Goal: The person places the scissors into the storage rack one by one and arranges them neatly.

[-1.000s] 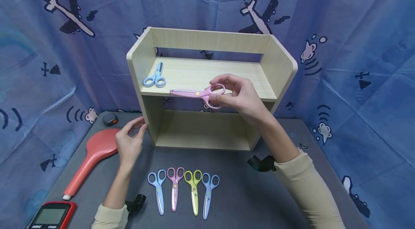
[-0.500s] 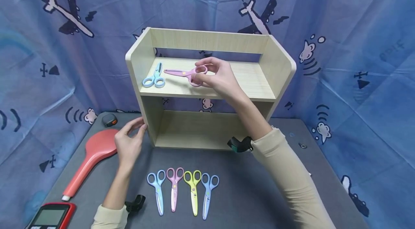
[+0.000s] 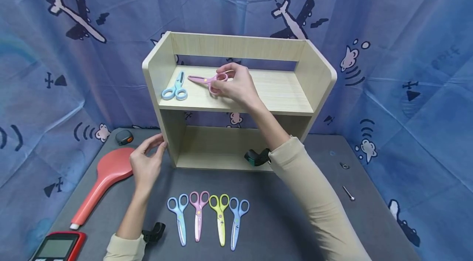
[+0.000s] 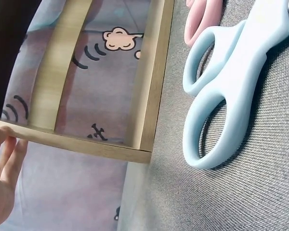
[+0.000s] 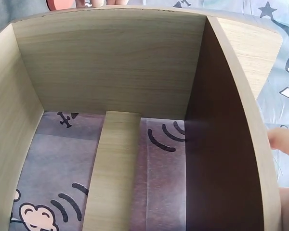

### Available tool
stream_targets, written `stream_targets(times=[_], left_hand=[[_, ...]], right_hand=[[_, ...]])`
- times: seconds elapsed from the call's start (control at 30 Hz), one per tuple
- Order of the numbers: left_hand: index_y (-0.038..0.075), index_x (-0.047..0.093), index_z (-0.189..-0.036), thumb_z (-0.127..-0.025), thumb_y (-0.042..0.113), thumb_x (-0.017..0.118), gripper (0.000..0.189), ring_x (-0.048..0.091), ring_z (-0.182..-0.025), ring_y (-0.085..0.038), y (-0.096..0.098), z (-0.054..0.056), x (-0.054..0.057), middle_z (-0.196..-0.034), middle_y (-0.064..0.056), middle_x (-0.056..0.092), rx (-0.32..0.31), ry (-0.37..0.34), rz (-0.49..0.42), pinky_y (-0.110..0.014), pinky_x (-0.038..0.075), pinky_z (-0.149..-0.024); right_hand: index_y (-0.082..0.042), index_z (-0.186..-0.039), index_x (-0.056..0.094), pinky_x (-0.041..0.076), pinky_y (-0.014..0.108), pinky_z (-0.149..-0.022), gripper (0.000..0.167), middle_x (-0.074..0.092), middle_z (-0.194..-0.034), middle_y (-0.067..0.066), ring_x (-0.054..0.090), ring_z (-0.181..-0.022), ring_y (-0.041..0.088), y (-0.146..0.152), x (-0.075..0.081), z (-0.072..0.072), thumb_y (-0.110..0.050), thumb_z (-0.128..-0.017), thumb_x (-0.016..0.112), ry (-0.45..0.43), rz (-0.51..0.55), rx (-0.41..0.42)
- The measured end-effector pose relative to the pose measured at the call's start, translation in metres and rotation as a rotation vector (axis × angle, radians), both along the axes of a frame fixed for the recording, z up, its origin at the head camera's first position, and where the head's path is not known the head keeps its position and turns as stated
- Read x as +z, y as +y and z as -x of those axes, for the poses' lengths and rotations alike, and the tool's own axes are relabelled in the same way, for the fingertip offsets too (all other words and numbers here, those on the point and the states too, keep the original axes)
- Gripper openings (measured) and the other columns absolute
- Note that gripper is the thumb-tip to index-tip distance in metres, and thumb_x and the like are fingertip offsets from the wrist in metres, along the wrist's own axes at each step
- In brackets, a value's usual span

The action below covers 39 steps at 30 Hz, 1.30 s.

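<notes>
Pink scissors (image 3: pixel 207 81) are held by their handles in my right hand (image 3: pixel 238 85), over the left half of the upper shelf of a pale wooden rack (image 3: pixel 275 88). The blades point left; whether they touch the board, I cannot tell. Just left of them, light blue scissors (image 3: pixel 176 88) lie on that shelf, tips to the back. My left hand (image 3: pixel 147 162) rests its fingertips against the outside of the rack's left panel. In the left wrist view, those fingers (image 4: pixel 15 161) meet the panel, extended. The right wrist view shows only part of my right hand (image 5: pixel 286 159), beyond the shelf edge.
In a row before the rack lie blue scissors (image 3: pixel 179 218), pink scissors (image 3: pixel 198 214), yellow scissors (image 3: pixel 220 218) and more blue scissors (image 3: pixel 236 222). A red paddle-shaped object (image 3: pixel 107 175), a red device with a screen (image 3: pixel 59 246) and a black object (image 3: pixel 124 137) lie left.
My right hand has moved left and back with the pink scissors, from in front of the upper shelf to over it, beside the light blue scissors. My left hand has stayed put.
</notes>
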<state>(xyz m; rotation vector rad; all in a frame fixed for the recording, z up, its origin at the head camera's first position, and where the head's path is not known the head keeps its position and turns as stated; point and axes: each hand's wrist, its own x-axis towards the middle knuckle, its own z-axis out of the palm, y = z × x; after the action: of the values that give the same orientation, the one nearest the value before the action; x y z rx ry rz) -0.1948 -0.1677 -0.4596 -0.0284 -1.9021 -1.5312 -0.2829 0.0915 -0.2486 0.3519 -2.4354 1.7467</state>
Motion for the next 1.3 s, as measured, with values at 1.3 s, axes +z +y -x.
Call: stream_targets(times=[1.3], left_hand=[[0.002, 0.082, -0.118, -0.094, -0.003, 0.081, 0.025, 0.07, -0.093, 0.013, 0.0, 0.0, 0.001, -0.11, -0.021, 0.083, 0.014, -0.004, 0.021, -0.005, 0.056, -0.08]], right_hand=[[-0.002, -0.136, 0.073, 0.055, 0.043, -0.115, 0.057, 0.077, -0.136, 0.014, 0.069, -0.133, 0.027, 0.009, 0.0, -0.002, -0.022, -0.087, 0.093, 0.026, -0.22, 0.14]])
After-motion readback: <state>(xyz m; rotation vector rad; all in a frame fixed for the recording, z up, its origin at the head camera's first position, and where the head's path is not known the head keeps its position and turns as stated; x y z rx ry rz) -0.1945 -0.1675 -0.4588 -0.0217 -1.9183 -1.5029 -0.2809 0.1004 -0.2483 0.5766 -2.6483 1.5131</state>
